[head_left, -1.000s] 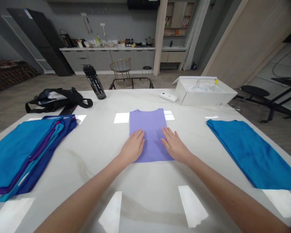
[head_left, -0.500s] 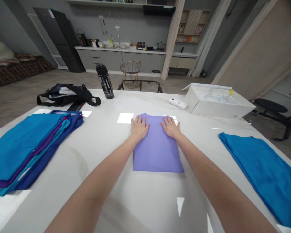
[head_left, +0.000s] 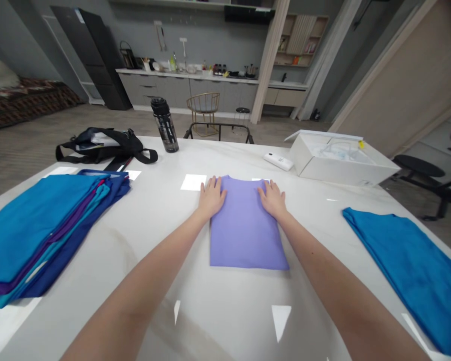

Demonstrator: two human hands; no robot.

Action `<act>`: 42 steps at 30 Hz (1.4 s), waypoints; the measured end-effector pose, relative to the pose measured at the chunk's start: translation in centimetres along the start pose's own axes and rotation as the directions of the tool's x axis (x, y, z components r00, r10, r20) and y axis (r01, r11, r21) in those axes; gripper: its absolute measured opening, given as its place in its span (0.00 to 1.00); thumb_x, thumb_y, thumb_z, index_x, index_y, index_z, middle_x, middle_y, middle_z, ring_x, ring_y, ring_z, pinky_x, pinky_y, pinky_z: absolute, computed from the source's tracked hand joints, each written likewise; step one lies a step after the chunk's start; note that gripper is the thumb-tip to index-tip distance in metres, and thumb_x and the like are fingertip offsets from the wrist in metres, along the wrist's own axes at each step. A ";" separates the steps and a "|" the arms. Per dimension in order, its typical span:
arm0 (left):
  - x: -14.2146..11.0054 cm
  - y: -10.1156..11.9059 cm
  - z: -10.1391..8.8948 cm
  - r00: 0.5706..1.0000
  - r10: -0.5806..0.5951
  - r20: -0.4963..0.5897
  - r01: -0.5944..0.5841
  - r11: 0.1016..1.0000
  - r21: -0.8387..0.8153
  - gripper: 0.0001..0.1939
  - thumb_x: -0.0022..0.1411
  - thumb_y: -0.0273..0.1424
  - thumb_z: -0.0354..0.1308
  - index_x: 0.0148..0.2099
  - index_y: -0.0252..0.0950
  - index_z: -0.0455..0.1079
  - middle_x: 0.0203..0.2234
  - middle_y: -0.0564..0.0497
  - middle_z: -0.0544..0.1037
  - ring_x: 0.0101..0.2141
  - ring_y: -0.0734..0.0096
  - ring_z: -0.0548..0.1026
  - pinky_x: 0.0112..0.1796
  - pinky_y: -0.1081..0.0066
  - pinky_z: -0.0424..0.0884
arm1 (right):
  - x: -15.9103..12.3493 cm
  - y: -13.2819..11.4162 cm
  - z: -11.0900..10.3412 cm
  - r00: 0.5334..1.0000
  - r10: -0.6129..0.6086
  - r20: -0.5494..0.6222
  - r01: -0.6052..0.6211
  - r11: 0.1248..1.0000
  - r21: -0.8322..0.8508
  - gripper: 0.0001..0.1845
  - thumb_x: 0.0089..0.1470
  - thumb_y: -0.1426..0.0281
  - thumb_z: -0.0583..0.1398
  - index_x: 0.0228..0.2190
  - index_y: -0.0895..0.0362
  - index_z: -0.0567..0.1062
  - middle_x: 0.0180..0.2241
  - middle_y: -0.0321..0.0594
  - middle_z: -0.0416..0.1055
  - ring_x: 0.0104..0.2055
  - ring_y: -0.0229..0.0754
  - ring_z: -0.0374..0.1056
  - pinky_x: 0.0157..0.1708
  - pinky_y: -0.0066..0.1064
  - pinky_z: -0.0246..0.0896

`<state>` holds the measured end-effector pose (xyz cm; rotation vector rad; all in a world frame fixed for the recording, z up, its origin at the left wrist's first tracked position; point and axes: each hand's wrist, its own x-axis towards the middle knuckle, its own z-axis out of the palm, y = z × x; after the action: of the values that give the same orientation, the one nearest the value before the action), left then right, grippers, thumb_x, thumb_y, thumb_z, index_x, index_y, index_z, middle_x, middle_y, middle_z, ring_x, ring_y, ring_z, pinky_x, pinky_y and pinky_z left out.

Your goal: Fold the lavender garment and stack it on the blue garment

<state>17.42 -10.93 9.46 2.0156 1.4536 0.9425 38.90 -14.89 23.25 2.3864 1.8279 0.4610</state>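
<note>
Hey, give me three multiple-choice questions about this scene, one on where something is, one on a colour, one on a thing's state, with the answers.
1. Where is the stack of folded clothes?
A. Right of the shirt
B. Left of the shirt
C. On top of the shirt

2. What colour is the folded shirt that the left hand and right hand touch?
A. Red
B. Green
C. Lavender

3. What state is the water bottle in?
A. Upright
B. Lying on its side
C. Inside a bag

1: B, the stack lies on the left-hand side.
2: C, the fabric shows pale purple.
3: A, it stands on its base, cap up.
</note>
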 end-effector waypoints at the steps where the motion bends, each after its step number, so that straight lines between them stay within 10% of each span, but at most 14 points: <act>1: -0.1 -0.2 -0.2 1.000 -0.008 -0.026 0.007 1.000 -0.014 0.33 0.74 0.42 0.41 0.74 0.32 0.48 0.71 0.44 0.49 0.70 0.60 0.48 0.68 0.50 0.44 | -0.4 0.4 -0.5 0.999 0.019 -0.034 -0.019 1.000 0.013 0.34 0.68 0.52 0.45 0.66 0.59 0.59 0.69 0.48 0.51 0.70 0.53 0.48 0.65 0.59 0.46; 6: 1.3 -0.5 -1.1 0.989 -0.147 0.003 0.147 0.986 -0.076 0.32 0.70 0.39 0.50 0.70 0.28 0.54 0.58 0.40 0.70 0.58 0.48 0.66 0.57 0.46 0.63 | -0.5 1.6 -2.0 0.986 0.155 -0.057 -0.151 0.986 0.070 0.33 0.63 0.51 0.53 0.61 0.59 0.68 0.60 0.55 0.63 0.62 0.60 0.59 0.56 0.62 0.57; 13: 5.4 -0.7 -0.8 0.943 -0.290 0.163 0.313 0.939 -0.143 0.25 0.64 0.40 0.60 0.58 0.29 0.68 0.54 0.37 0.72 0.55 0.44 0.69 0.53 0.45 0.64 | 2.9 1.6 -1.8 0.980 0.174 0.100 -0.189 0.967 0.172 0.30 0.55 0.47 0.60 0.50 0.55 0.75 0.52 0.48 0.72 0.56 0.60 0.64 0.57 0.63 0.51; 18: 6.5 -1.3 0.1 0.951 -0.242 0.193 0.300 0.872 -0.386 0.11 0.57 0.36 0.64 0.38 0.33 0.74 0.36 0.46 0.78 0.40 0.59 0.76 0.39 0.65 0.67 | 3.7 1.5 -1.0 0.990 0.082 0.111 -0.119 0.918 0.377 0.17 0.53 0.59 0.64 0.39 0.59 0.75 0.43 0.46 0.75 0.48 0.55 0.69 0.52 0.50 0.59; 22: 5.2 0.1 0.2 0.988 -0.150 0.022 0.134 0.795 -0.592 0.11 0.62 0.35 0.60 0.44 0.35 0.70 0.37 0.52 0.77 0.38 0.71 0.73 0.38 0.73 0.65 | 2.0 2.1 -1.0 1.000 -0.009 0.026 -0.010 0.757 0.653 0.15 0.55 0.62 0.61 0.41 0.58 0.71 0.40 0.40 0.75 0.41 0.42 0.70 0.43 0.33 0.64; 33: -6.8 14.0 -7.6 0.960 0.243 -0.141 -0.275 0.716 -0.642 0.10 0.64 0.30 0.56 0.49 0.40 0.67 0.33 0.58 0.74 0.33 0.76 0.70 0.36 0.77 0.62 | -14.4 5.1 -10.1 0.976 0.036 -0.215 0.184 0.390 0.902 0.18 0.52 0.59 0.65 0.38 0.57 0.68 0.35 0.37 0.71 0.36 0.40 0.67 0.38 0.31 0.65; 42: -14.8 28.1 -10.8 0.755 0.636 -0.159 -0.547 0.479 -0.687 0.09 0.68 0.32 0.55 0.50 0.40 0.67 0.37 0.59 0.75 0.35 0.78 0.71 0.39 0.79 0.63 | -30.8 13.7 -18.2 0.880 0.262 -0.395 0.231 0.489 0.841 0.15 0.57 0.61 0.65 0.40 0.56 0.69 0.36 0.37 0.70 0.36 0.40 0.66 0.36 0.32 0.63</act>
<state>23.54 -34.07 32.90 1.8879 0.1470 1.3560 38.94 -50.01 38.60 3.1178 2.8052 0.0674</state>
